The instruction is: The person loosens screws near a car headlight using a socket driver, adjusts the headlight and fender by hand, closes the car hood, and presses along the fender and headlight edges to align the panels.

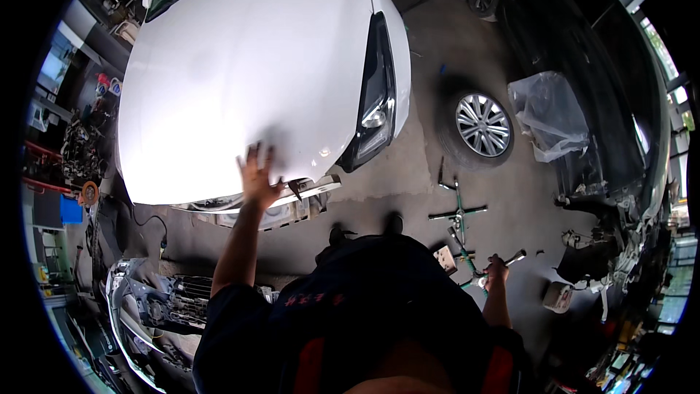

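Observation:
My left hand (258, 179) lies with fingers spread at the front edge of a white car's hood (248, 73). The hood is down, and below its edge the car's front structure (292, 208) is bare, with no bumper on it. On my right side, low by my body, my right hand (497, 270) is closed round one arm of a green cross-shaped lug wrench (477, 277). A bright metal socket end (518, 255) sticks out past the fingers. A second green cross wrench (458, 213) lies on the floor ahead of it.
A wheel with a silver rim (483, 125) lies on the floor right of the headlight (375, 102). Clear plastic sheeting (550, 113) hangs by a dark car (605, 80). A removed bumper (124, 314) rests at lower left; broken car parts (605, 248) stand at right.

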Demonstrator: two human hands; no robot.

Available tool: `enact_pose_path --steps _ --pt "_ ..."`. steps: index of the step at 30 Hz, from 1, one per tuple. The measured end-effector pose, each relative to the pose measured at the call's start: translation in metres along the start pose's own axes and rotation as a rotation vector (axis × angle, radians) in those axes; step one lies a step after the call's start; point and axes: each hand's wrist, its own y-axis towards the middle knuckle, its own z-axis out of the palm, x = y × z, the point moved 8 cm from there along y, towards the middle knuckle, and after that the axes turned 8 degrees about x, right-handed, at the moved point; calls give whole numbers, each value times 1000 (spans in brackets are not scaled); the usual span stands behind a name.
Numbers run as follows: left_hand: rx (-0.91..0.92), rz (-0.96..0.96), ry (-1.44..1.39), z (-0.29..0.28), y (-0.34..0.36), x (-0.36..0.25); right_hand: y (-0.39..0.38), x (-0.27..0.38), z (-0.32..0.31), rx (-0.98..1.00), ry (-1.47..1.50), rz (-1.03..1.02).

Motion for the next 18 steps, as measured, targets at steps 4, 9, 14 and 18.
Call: enact_pose_path --steps 4,9,14,18 --pt "-472 -672 -168 24 -79 216 -9 11 24 -28 -38 -16" --pt "-526 -1628 -1664 117 -188 376 10 1 69 44 -103 46" --pt "-619 -1773 -1818 110 -167 360 -10 13 105 71 -135 -107" --pt "-801 -1851 -1658 103 -144 353 -45 18 131 37 -153 -130"
